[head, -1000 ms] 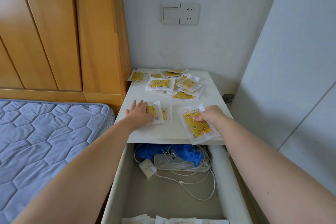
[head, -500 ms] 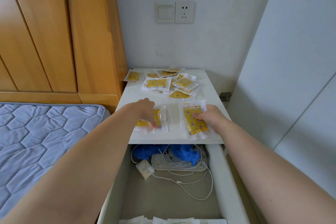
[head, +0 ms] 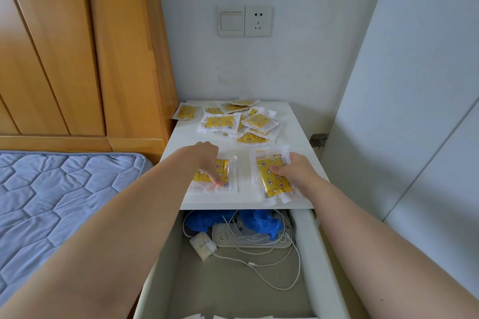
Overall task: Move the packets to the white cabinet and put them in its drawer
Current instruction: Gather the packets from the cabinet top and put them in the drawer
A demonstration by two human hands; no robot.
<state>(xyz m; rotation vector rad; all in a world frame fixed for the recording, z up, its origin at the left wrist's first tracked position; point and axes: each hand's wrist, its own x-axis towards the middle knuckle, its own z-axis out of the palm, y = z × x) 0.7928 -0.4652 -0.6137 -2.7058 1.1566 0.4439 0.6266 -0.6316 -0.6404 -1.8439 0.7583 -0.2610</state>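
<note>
Several yellow-and-clear packets (head: 234,122) lie scattered at the back of the white cabinet top (head: 293,132). My left hand (head: 207,160) presses down on a packet (head: 223,176) near the top's front edge, fingers curled over it. My right hand (head: 298,173) grips another packet (head: 272,176) between thumb and fingers, its lower end hanging past the front edge. The cabinet's drawer (head: 318,261) stands pulled open below, and white packet edges (head: 225,316) show at its near end.
Inside the drawer lie a white power strip (head: 248,239), tangled white cables (head: 274,274), blue gloves (head: 264,223) and a small white pouch (head: 203,245). A wooden headboard (head: 77,54) and blue mattress (head: 51,204) are left. A white wall panel (head: 420,111) stands right.
Both hands have slid their packets toward the cabinet's front edge. My left hand went from flat with spread fingers to curled over its packet.
</note>
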